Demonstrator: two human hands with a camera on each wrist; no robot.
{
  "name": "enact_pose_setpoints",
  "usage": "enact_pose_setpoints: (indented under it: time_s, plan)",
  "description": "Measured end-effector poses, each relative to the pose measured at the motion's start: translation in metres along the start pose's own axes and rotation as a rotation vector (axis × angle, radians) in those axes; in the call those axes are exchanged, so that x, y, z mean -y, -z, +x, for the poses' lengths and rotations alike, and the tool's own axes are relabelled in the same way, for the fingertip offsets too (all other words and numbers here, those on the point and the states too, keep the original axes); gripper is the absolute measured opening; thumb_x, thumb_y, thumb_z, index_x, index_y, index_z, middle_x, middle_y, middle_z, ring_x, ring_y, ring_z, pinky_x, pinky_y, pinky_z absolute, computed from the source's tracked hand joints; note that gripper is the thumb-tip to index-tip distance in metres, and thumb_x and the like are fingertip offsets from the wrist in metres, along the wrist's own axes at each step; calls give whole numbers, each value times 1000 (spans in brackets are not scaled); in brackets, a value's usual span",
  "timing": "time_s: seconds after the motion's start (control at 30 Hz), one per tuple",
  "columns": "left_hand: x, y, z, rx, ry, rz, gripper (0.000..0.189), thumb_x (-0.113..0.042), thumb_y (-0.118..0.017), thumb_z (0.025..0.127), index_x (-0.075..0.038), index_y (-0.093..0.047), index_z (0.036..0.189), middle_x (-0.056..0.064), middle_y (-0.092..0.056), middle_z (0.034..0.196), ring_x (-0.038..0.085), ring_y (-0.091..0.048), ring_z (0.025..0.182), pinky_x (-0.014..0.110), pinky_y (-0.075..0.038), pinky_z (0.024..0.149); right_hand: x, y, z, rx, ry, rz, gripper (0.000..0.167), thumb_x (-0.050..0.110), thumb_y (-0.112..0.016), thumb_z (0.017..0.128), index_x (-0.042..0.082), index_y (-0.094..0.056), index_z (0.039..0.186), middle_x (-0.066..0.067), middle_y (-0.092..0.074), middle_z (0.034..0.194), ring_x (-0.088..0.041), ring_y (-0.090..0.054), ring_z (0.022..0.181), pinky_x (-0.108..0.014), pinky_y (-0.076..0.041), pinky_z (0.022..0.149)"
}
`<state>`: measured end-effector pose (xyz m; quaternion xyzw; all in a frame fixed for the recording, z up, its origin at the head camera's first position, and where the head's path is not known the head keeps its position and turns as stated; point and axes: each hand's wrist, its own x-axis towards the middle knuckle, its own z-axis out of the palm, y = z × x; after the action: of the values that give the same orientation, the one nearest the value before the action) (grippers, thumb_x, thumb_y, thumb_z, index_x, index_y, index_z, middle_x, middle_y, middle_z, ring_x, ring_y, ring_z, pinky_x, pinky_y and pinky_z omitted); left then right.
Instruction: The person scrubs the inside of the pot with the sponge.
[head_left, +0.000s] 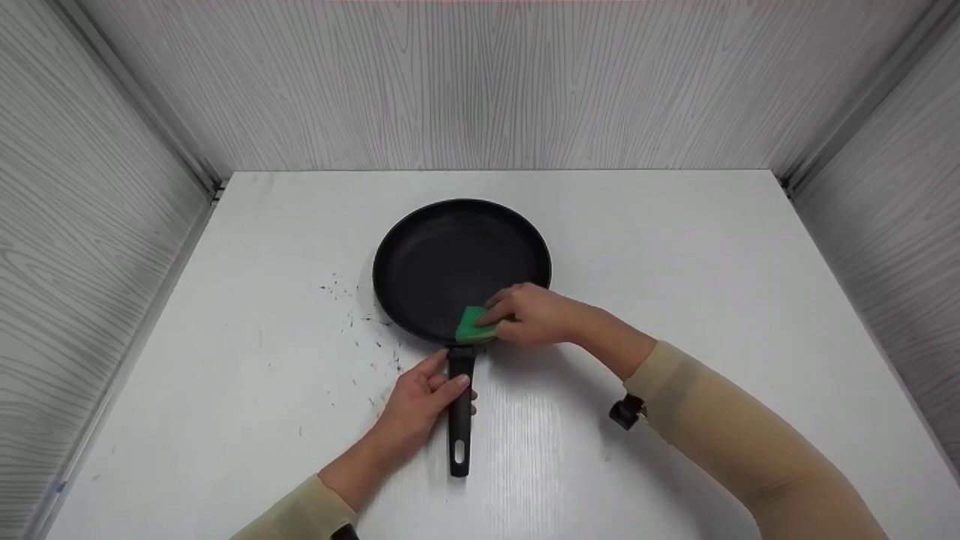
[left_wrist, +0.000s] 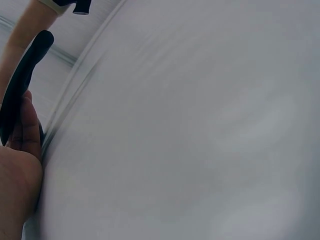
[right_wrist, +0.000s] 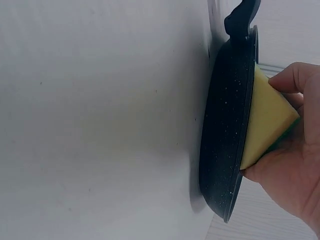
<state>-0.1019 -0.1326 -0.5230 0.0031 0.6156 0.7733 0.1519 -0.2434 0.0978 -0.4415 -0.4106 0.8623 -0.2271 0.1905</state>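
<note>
A black frying pan [head_left: 457, 255] lies on the white table with its handle [head_left: 460, 442] toward the person. My left hand [head_left: 420, 397] grips that handle close to the pan, thumb on top and fingertips showing on the far side. In the left wrist view the handle [left_wrist: 25, 85] rises beside the left hand [left_wrist: 25, 155]. My right hand [head_left: 536, 315] holds a green and yellow sponge [head_left: 472, 324] against the pan's near right inner edge. From the right wrist, the sponge's yellow side [right_wrist: 270, 117] shows between thumb and fingers of the right hand [right_wrist: 295, 160], above the speckled pan wall [right_wrist: 225, 120].
Dark crumbs or specks [head_left: 379, 345] are scattered on the white table [head_left: 675, 262] left of the pan. Grey wood-grain panels [head_left: 480, 90] stand behind and on both sides. A small black device [head_left: 628, 411] sits at the right sleeve's cuff.
</note>
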Motion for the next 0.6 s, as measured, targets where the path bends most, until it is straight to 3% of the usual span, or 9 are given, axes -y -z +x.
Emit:
enact_pose_setpoints:
  time_s: [0.17, 0.37, 0.6]
  plan:
    - [-1, -1, 0, 18, -4, -35, 79, -11, -69, 104, 5, -22, 165, 17, -76, 103, 25, -77, 86, 37, -61, 89, 3, -3, 3, 16, 15, 48, 48, 20, -48, 97, 15, -74, 136, -16, -63, 146, -29, -60, 133, -41, -51, 95]
    - [-1, 0, 1, 14, 3, -27, 80, -11, -70, 104, 5, -22, 166, 23, -75, 107, 26, -77, 88, 37, -61, 90, 5, -6, 6, 35, 18, 61, 49, 22, -47, 98, 16, -71, 141, -15, -60, 149, -28, -56, 138, -45, -50, 104]
    - [-1, 1, 1, 6, 0, 9, 81, -14, -70, 104, 4, -22, 166, 19, -77, 105, 27, -78, 88, 37, -61, 91, 10, -8, 8, 39, 27, 66, 49, 20, -46, 100, 17, -71, 142, -13, -61, 149, -29, -55, 140, -46, -46, 112]
